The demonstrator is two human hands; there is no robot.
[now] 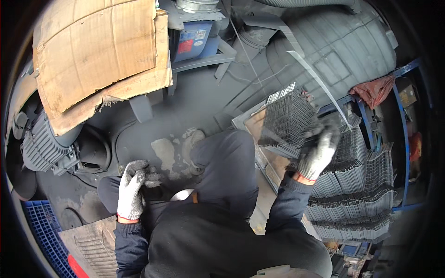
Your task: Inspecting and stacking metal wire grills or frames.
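Note:
My left hand (133,190), in a grey-white knit glove with a red cuff, hangs over my left thigh. Its fingers are loosely bent and slightly apart, and no object shows in them. On the right, my right hand (320,150) wears a matching glove, darkened at the fingers. It is over the edge between a stack of dark wire grids (285,118) and stacked grey metal pieces (340,178). Blur smears its fingers, so any grip there is unclear. A long, thin pale strip (320,81) curves down to a spot just right of that hand.
Cardboard sheets (97,55) lie at the upper left, above a finned motor (46,143). A blue bin (192,39) stands at the back, near a large grey drum-like body (333,55). On the right is a blue frame (403,134); a blue plastic grate (41,227) lies lower left.

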